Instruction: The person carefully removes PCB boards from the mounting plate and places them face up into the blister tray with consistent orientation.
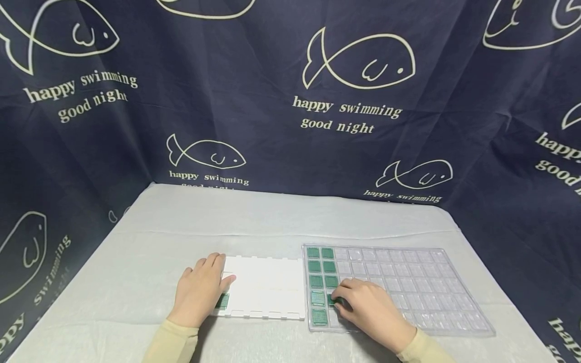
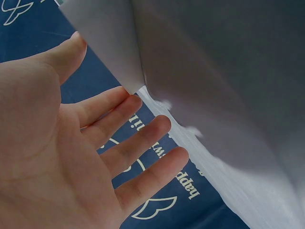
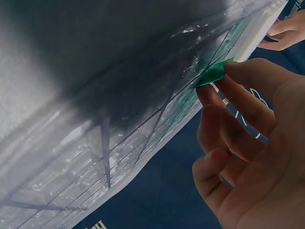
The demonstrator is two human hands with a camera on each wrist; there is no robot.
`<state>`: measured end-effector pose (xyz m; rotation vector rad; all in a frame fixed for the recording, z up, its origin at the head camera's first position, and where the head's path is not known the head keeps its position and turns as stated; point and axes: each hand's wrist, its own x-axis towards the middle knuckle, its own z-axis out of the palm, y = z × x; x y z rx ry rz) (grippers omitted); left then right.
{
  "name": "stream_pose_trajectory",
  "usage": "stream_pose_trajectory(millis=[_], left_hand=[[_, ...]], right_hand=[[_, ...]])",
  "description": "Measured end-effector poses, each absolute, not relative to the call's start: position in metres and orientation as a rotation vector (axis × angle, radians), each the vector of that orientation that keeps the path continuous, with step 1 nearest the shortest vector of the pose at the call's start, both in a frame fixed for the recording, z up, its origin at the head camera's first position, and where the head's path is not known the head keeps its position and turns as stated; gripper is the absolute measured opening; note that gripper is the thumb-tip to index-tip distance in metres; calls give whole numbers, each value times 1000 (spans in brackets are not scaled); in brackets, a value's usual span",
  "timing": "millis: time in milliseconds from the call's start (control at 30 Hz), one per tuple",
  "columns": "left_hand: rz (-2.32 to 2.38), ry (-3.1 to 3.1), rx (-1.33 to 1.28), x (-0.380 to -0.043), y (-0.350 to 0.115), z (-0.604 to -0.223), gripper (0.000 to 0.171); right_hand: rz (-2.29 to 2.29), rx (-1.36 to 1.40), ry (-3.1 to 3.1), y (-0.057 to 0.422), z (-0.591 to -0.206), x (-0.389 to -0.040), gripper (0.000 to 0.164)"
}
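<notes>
In the head view a flat white panel with notched edges lies on the table. My left hand rests at its left edge, and the left wrist view shows the fingers stretched out beside it. A small green circuit board sits near the panel's lower left corner. My right hand is over a clear compartment tray. Between thumb and fingertips it pinches a green circuit board, tilted in the right wrist view. More green boards fill compartments in the tray's two leftmost columns.
The tray stands just right of the panel, its raised rim and thin dividers forming many compartments. White cloth covers the table. Dark blue fabric printed with fish and lettering hangs behind and at both sides.
</notes>
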<state>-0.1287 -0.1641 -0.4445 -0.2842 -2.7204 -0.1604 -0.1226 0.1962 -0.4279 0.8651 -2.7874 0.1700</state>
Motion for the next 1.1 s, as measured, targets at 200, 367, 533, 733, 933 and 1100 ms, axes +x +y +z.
stream_pose_trajectory(millis=[200,367,533,733,933,1100], left_hand=[[-165,-2726,-280,-129,-164,-445,58],[-159,-2720,-283,-129,-164,-446,58],[-147,-2699,-292,-130,-165,-446,57],[-156,-2723,-280,-130,-164,-446,59],[-156,-2715,-286,-130,-165,-446,58],[-170,-2736,-278,-130,-165,-446,58]], right_hand=[[175,859,-2758,195,-431,-124,17],[182,866,-2751,196,-432,-125,19],[188,882,-2728,196,-434,-125,19],[202,890,-2733,197,-434,-125,20],[218,890,-2717,197,-433,-125,20],[214,878,-2719,197,-434,-124,18]])
